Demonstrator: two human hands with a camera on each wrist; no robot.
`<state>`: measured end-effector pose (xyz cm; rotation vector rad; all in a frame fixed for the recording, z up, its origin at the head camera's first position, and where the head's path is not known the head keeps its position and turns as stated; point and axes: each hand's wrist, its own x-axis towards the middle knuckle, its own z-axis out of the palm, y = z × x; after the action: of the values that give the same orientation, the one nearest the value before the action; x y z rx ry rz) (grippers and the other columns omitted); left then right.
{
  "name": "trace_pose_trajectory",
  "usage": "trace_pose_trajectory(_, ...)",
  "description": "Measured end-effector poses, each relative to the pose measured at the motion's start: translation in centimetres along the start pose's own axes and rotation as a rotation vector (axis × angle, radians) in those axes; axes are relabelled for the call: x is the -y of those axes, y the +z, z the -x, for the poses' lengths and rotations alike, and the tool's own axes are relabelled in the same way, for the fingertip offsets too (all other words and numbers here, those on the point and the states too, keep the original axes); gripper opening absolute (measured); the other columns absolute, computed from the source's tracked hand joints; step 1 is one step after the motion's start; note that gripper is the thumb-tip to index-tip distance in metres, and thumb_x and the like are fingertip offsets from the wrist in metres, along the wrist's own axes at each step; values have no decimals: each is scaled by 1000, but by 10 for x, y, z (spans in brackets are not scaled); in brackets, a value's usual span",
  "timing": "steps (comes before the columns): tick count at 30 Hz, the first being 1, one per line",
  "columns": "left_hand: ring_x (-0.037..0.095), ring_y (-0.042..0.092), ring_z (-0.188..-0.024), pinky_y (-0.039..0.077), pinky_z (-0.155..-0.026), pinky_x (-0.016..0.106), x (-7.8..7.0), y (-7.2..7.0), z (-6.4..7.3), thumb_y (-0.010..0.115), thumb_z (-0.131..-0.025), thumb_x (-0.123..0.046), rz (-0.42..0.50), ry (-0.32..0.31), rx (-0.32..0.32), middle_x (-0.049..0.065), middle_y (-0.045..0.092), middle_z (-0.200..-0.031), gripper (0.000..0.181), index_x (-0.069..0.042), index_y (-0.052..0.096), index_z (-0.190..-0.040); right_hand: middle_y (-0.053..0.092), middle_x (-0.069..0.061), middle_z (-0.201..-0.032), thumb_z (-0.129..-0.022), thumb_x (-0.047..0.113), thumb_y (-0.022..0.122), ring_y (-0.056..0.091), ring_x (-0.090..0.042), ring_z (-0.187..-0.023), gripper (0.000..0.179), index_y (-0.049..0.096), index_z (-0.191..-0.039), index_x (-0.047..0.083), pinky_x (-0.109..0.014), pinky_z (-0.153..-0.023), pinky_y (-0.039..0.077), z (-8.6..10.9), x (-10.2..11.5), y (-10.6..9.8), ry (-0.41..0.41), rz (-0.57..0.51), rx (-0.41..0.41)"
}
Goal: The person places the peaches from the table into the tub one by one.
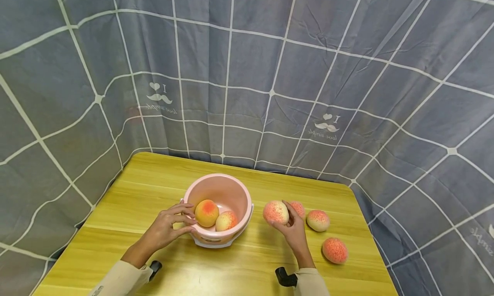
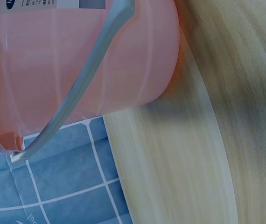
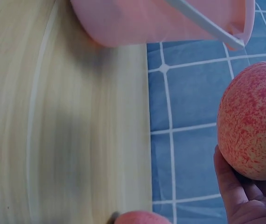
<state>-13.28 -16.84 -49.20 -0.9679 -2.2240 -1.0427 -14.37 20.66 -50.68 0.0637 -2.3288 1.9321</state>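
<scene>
A pink bucket [image 1: 220,180] with a pale handle [image 2: 84,86] stands upright on the table. Inside it lie two peaches, one orange-yellow peach [image 1: 206,213] and one pale peach with a red blush [image 1: 226,221]. My left hand [image 1: 170,223] holds the bucket's near-left rim, fingers curled over the edge and thumb on the outside. To the right of the bucket, my right hand [image 1: 291,231] grips a speckled red-and-cream peach [image 1: 275,212] between thumb and fingers. This peach [image 3: 254,121] is raised above the tabletop.
Right of my right hand lie three more peaches: one partly hidden peach [image 1: 297,208], a cream-and-red peach [image 1: 318,220] and a redder peach [image 1: 335,250]. The wood-grain table [image 1: 154,176] has a grey-blue checked curtain [image 1: 247,98] behind it and along both sides.
</scene>
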Motion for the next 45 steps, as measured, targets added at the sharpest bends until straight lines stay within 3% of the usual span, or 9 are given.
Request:
trace_pose_trajectory(7, 35, 63, -101, 29, -113, 18, 1, 1, 1, 86, -57, 3, -4, 3, 0, -2, 68, -94, 29, -11, 77, -81, 46, -24, -139, -78, 0, 78, 52, -36, -122, 73, 42, -142, 0, -22, -93, 52, -1, 9, 9, -18, -15, 12)
trace_pose_trajectory(13, 35, 63, -101, 29, -112, 13, 1, 1, 1, 86, -58, 2, -7, -7, 4, -1, 68, -94, 28, -10, 77, -81, 45, -22, -141, -78, 3, 78, 51, -35, -124, 76, 40, -144, 0, -36, -102, 49, -5, 19, 13, -27, 14, 32)
trace_pose_trajectory(16, 36, 63, -101, 29, -112, 12, 0, 0, 0, 86, -58, 1, -16, -9, 3, -1, 68, -95, 28, -10, 77, -81, 44, -22, -142, -79, 4, 78, 51, -35, -124, 76, 40, -144, 0, -35, -102, 49, -7, 25, 15, -30, 19, 41)
trace_pose_trajectory(20, 37, 63, -100, 29, -112, 13, -1, 0, 0, 87, -58, 1, -23, -9, -1, -1, 68, -94, 28, -11, 77, -81, 45, -24, -141, -79, 0, 77, 51, -35, -123, 75, 39, -144, -2, -31, -99, 51, -6, 44, 21, -19, 12, 57)
trace_pose_trajectory(26, 38, 63, -100, 31, -113, 16, 0, 0, -1, 86, -57, 2, -18, -4, -7, -1, 68, -94, 29, -12, 77, -81, 47, -25, -138, -78, 3, 78, 54, -37, -118, 74, 40, -142, -6, -39, -98, 52, -6, 67, 28, -59, 94, 78)
trace_pose_trajectory(35, 37, 63, -101, 32, -113, 19, 0, 0, 0, 86, -57, 2, -10, -12, -3, -2, 68, -94, 28, -11, 77, -80, 48, -16, -141, -76, 12, 83, 55, -30, -120, 78, 44, -143, 6, -39, -100, 51, -23, 50, 34, -82, 83, 98)
trace_pose_trajectory(45, 36, 63, -101, 29, -113, 15, 1, 1, 0, 86, -56, 2, -12, -8, 2, -2, 67, -93, 29, -11, 76, -80, 48, -20, -140, -77, 5, 81, 55, -33, -120, 75, 45, -142, 1, -38, -101, 51, -30, 56, 46, -149, 45, 145)
